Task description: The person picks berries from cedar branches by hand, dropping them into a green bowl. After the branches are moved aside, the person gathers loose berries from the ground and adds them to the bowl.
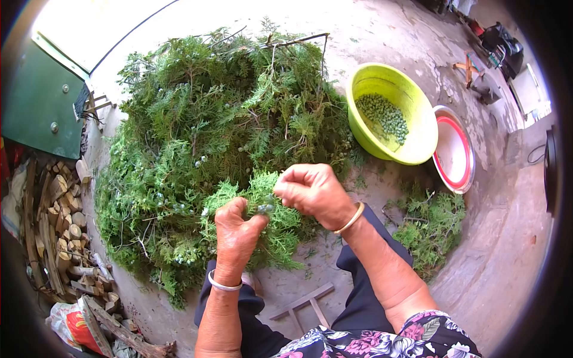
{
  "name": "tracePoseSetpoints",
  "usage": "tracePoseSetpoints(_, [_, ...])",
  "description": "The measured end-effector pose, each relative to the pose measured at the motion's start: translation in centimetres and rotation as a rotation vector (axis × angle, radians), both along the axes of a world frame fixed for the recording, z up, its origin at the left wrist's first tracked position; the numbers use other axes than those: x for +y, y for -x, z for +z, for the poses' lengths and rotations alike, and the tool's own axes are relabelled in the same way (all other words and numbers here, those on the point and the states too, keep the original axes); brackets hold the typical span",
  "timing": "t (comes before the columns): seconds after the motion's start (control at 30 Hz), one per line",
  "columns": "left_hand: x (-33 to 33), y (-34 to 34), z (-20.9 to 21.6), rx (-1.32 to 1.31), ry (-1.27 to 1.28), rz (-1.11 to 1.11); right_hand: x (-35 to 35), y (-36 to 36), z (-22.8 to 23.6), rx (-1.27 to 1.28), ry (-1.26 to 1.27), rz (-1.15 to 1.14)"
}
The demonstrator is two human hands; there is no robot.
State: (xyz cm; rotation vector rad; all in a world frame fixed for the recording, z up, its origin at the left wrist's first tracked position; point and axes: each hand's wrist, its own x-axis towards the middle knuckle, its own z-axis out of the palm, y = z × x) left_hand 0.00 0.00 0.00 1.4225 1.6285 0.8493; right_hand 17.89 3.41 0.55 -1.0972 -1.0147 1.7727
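My left hand (234, 230) is closed around a leafy conifer branch (282, 225), its flat green sprays spreading above and to the right of the fist. Small pale blue-green cones (266, 208) show on this branch beside the thumb. My right hand (315, 192) is just to the right, thumb and fingertips pinched together at the edge of the sprays. Whatever lies between those fingertips is hidden. In front of both hands rises a big heap of cut conifer branches (197, 119), with more pale cones among the leaves.
A yellow-green basin (421, 98) at the right holds many small green cones (382, 116). Beside it leans a white basin with a red band (455, 149). A smaller pile of branches (433, 230) lies near my right knee. Split firewood (68, 221) is stacked at the left.
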Motion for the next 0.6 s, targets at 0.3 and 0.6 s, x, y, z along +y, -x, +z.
tracePoseSetpoints(0.3, [0.2, 0.1, 0.9, 0.012, -0.056, -0.005, -0.4, 2.2, -2.1, -0.430, -0.277, -0.091])
tracePoseSetpoints(0.6, [0.3, 0.3, 1.4, 0.045, -0.033, 0.008, -0.7, 2.2, -0.9, -0.280, -0.250, 0.019])
